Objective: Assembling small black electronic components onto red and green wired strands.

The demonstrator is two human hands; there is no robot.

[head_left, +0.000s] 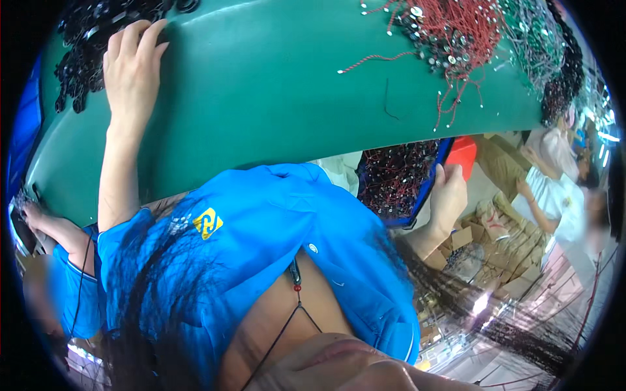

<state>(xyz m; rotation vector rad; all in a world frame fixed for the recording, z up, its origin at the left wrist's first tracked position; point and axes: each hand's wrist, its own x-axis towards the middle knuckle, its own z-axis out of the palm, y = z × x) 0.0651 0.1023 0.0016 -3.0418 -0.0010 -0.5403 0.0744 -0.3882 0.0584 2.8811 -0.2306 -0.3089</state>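
Observation:
My left hand [134,68] is over the right edge of a pile of small black parts [81,62] on the green tabletop [261,91]. Its fingers are bent but apart, with nothing visible between them. Below the table's near edge, my right hand [448,199] closes at the rim of a blue bin [427,189]. Inside that bin lies a heap of dark parts with red cords [394,179]. A flat red piece [463,156] shows just beyond my right fingertips; whether they touch it, I cannot tell.
Red twisted cords with small round metal parts [453,39] are heaped at the far right, beside grey-green cords [535,39]. A loose thin black strand [387,101] lies nearer. Co-workers sit at left [75,280] and right [554,199]. Cardboard boxes [521,280] stand at lower right.

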